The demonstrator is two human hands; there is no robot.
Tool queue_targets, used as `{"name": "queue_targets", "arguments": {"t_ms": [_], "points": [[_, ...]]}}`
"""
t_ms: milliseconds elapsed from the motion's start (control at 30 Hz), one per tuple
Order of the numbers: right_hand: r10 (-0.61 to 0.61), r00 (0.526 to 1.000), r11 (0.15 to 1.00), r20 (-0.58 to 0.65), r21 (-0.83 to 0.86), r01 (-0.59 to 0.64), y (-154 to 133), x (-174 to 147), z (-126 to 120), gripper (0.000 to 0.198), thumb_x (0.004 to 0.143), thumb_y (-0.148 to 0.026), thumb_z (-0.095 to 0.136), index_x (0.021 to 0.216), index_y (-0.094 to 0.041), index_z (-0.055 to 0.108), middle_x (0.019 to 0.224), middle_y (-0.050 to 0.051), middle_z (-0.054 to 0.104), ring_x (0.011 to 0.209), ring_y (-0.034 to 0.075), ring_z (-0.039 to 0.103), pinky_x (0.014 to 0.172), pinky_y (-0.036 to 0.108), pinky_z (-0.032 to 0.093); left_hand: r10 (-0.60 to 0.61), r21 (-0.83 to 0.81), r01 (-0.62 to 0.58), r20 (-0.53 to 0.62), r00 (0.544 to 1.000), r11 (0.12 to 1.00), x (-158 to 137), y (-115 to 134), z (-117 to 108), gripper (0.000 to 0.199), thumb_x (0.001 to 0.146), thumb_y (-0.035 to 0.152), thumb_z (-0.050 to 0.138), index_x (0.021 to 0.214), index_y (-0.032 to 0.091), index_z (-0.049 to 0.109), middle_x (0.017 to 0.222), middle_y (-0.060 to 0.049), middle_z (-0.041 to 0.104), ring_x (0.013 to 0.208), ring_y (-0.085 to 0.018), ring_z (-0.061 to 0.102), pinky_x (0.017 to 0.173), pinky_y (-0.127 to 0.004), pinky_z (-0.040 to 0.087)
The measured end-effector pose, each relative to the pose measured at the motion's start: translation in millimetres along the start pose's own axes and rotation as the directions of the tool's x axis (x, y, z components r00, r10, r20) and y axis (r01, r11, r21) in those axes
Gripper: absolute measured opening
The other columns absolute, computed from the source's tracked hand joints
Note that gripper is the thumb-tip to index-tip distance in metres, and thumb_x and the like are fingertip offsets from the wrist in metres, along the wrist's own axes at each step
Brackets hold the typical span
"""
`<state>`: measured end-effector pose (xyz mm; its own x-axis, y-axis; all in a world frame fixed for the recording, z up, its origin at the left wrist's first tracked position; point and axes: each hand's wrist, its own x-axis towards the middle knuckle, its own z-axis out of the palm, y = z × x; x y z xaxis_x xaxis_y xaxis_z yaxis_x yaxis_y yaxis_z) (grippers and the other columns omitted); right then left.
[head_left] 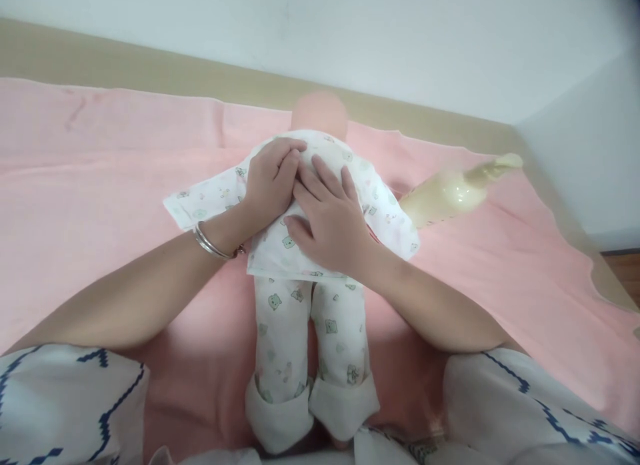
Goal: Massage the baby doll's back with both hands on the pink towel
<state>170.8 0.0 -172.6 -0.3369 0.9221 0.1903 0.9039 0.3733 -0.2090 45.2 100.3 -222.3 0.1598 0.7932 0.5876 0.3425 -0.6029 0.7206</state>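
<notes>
A baby doll (320,115) lies with its head away from me and its back up, in a white shirt (280,248) and white trousers (283,318), both printed with small green figures. My left hand (273,178) rests on the upper back of the shirt, fingers bent over and partly hidden, and wears a silver bangle. Beside it, my right hand (333,218) lies flat on the middle of the back with fingers spread. The two hands touch near the fingertips. The trouser legs are rolled up at the cuffs.
A pink cloth (100,185) covers the padded tan surface (150,61) under the doll. To the right, a glossy pale-yellow bottle-like object (450,195) lies partly behind the doll's sleeve. A white wall (350,45) runs along the far edge.
</notes>
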Motion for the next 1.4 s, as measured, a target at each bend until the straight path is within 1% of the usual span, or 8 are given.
{"name": "queue_targets", "arguments": {"t_ms": [233,400,600,800,900,1000,1167,1400], "points": [[0.000,1.000,1.000,-0.003,-0.007,0.000,-1.9,-0.8,0.3,0.055,0.096,-0.032,0.041,0.148,-0.014,0.049,0.165,0.006,0.031,0.157,0.033,0.018,0.127,0.067,0.012,-0.033,0.008,0.033,0.018,0.999,0.999,-0.4,2.8,-1.8,0.027,0.099,0.027,0.040,0.102,0.025,0.066,0.114,-0.002,0.074,0.113,-0.019,0.068,0.106,-0.039,0.055],[0.006,1.000,1.000,0.005,-0.006,-0.006,-0.1,0.4,-0.5,0.056,0.097,-0.033,0.040,0.150,-0.015,0.048,0.165,0.004,0.031,0.157,0.032,0.017,0.128,0.065,0.011,-0.035,0.014,0.035,0.012,0.999,0.999,0.1,3.3,-1.3,0.028,0.099,0.027,0.039,0.101,0.024,0.066,0.112,-0.003,0.075,0.112,-0.020,0.068,0.105,-0.040,0.056],[0.001,1.000,1.000,-0.001,0.025,-0.001,6.9,5.6,-1.7,0.053,0.096,-0.032,0.041,0.146,-0.019,0.053,0.165,0.004,0.033,0.156,0.032,0.020,0.128,0.064,0.014,-0.025,0.066,0.022,0.044,0.999,0.998,-0.2,4.4,-2.4,0.031,0.101,0.030,0.036,0.104,0.026,0.066,0.115,-0.002,0.074,0.112,-0.018,0.067,0.106,-0.038,0.055],[0.012,1.000,0.999,-0.023,0.036,-0.011,14.6,9.9,-0.7,0.056,0.097,-0.031,0.040,0.150,-0.017,0.047,0.166,0.004,0.030,0.157,0.031,0.020,0.129,0.060,0.015,-0.004,0.029,0.002,0.045,0.999,1.000,0.6,2.7,-2.0,0.027,0.098,0.024,0.040,0.100,0.026,0.067,0.110,-0.002,0.074,0.107,-0.019,0.067,0.102,-0.038,0.055],[0.009,0.999,0.999,-0.035,0.039,-0.008,17.2,10.8,0.6,0.056,0.097,-0.031,0.040,0.150,-0.017,0.047,0.167,0.004,0.028,0.157,0.031,0.020,0.128,0.060,0.016,0.024,0.002,-0.024,0.032,0.999,1.000,1.1,-1.8,-0.5,0.026,0.099,0.031,0.042,0.099,0.025,0.067,0.105,-0.003,0.074,0.102,-0.021,0.068,0.096,-0.040,0.056],[0.013,0.999,0.999,-0.047,0.041,-0.011,17.2,10.8,1.4,0.056,0.096,-0.031,0.041,0.149,-0.018,0.048,0.166,0.003,0.030,0.157,0.030,0.020,0.129,0.060,0.016,0.025,-0.019,-0.024,0.037,0.999,1.000,1.3,-3.5,0.2,0.028,0.100,0.038,0.041,0.099,0.025,0.066,0.105,-0.004,0.073,0.102,-0.022,0.067,0.097,-0.041,0.055],[0.018,0.998,0.999,-0.061,0.040,-0.016,15.7,10.6,2.3,0.055,0.095,-0.031,0.041,0.148,-0.018,0.050,0.165,0.003,0.031,0.156,0.031,0.022,0.128,0.061,0.018,0.010,-0.018,-0.009,0.036,0.999,1.000,1.3,1.6,-1.1,0.026,0.096,0.027,0.040,0.097,0.026,0.066,0.104,-0.004,0.074,0.101,-0.021,0.067,0.095,-0.040,0.055],[0.017,0.997,1.000,-0.075,0.022,-0.016,16.5,10.0,3.4,0.051,0.097,-0.031,0.042,0.145,-0.019,0.052,0.166,0.004,0.030,0.156,0.030,0.022,0.128,0.060,0.018,0.003,0.008,-0.003,0.051,0.999,1.000,0.9,5.3,-3.0,0.026,0.096,0.025,0.040,0.099,0.027,0.066,0.108,-0.002,0.074,0.104,-0.020,0.067,0.099,-0.039,0.055]]}}
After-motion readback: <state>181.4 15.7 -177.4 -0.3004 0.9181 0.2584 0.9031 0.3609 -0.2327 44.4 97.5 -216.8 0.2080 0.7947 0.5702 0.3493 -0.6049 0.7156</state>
